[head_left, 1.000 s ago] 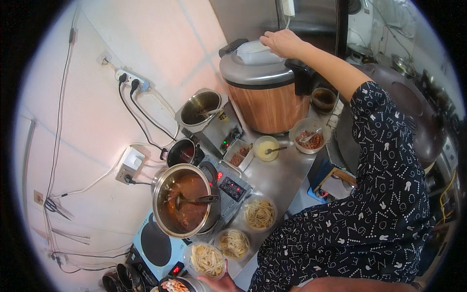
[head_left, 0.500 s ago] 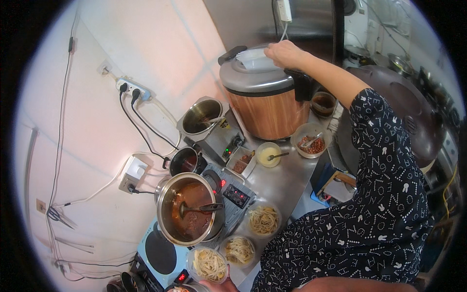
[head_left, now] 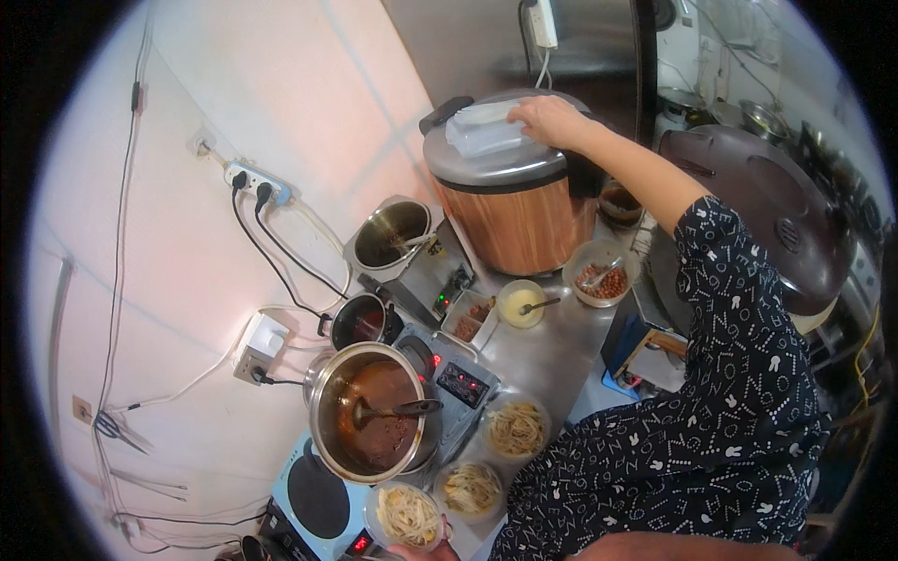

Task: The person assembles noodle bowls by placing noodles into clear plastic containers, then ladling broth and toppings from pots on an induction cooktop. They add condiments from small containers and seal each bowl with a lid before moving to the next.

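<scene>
My left hand (head_left: 426,552) comes in at the lower edge, its fingers against the side of a clear plastic bowl of pale noodles (head_left: 407,516). Only part of this hand shows. Two more such bowls, a nearer noodle bowl (head_left: 470,491) and a farther noodle bowl (head_left: 516,428), stand beside it on the metal counter. Stretched far out, my right hand (head_left: 552,122) is closed on the edge of a translucent plastic sheet (head_left: 482,129). That sheet lies over the grey lid of a large wood-patterned rice cooker (head_left: 505,220). Its exact kind is unclear.
A steel pot (head_left: 369,411) of brown sauce with a ladle stands on a cooktop; a blue hotplate (head_left: 313,491) is nearby. Around the cooker are a yellow sauce bowl (head_left: 516,301), a peanut bowl (head_left: 603,280) and a rectangular tub (head_left: 468,318). Cables hang along the wall.
My right hand has come slightly lower, and the translucent plastic spreads wider over the cooker lid. The whole view has shifted a little. My left hand stays at the noodle bowl.
</scene>
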The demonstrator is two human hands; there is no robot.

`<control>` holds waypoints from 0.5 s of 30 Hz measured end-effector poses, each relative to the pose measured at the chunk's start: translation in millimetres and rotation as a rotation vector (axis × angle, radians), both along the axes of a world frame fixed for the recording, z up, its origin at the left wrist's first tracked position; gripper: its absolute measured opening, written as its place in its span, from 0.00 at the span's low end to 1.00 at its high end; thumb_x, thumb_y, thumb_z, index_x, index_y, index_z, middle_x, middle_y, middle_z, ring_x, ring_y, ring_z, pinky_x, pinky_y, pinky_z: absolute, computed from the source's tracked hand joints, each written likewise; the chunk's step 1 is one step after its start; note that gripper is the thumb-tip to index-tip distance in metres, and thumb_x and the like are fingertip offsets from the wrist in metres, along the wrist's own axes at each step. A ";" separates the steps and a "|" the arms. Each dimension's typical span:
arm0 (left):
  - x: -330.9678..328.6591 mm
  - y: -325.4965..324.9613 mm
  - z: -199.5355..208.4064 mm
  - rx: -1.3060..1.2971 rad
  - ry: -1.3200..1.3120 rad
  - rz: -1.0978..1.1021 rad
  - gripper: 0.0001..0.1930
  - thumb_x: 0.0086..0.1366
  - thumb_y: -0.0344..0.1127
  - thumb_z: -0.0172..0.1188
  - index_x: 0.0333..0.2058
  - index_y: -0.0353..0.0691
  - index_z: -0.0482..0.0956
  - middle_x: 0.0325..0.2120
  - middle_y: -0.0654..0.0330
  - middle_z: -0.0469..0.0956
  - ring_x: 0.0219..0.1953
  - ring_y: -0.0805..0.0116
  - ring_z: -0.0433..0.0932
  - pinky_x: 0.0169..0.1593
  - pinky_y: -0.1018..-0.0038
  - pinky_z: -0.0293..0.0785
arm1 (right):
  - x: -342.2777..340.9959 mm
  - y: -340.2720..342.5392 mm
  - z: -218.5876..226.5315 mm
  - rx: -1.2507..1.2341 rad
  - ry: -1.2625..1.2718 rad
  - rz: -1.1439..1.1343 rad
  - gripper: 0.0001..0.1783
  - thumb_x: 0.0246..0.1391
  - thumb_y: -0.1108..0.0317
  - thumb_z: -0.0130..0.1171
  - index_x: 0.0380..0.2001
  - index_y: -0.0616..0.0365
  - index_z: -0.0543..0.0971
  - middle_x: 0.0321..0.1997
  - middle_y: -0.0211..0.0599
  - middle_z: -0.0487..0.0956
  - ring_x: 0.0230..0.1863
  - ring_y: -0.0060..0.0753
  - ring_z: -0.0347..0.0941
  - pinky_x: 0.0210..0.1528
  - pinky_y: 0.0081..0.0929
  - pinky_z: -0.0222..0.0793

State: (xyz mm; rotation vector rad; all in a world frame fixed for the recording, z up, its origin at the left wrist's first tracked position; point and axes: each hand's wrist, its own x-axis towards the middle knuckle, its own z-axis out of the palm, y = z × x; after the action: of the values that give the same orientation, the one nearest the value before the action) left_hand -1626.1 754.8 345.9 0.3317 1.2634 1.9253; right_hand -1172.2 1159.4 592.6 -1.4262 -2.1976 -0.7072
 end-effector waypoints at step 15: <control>-6.2 28.6 1.2 -0.054 0.000 0.031 0.40 0.63 0.59 0.53 0.67 0.53 0.46 0.64 0.53 0.55 0.64 0.49 0.56 0.59 0.47 0.63 | 12.8 -15.1 -37.3 0.465 0.221 0.033 0.04 0.46 0.71 0.57 0.24 0.54 0.72 0.29 0.35 0.71 0.31 0.42 0.75 0.30 0.37 0.71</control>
State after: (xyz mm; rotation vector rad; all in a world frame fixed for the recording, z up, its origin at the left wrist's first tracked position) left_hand -1632.3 783.4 347.0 0.2863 1.3251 1.9132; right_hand -1159.4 1144.3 555.3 -1.1627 -1.7391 -0.9258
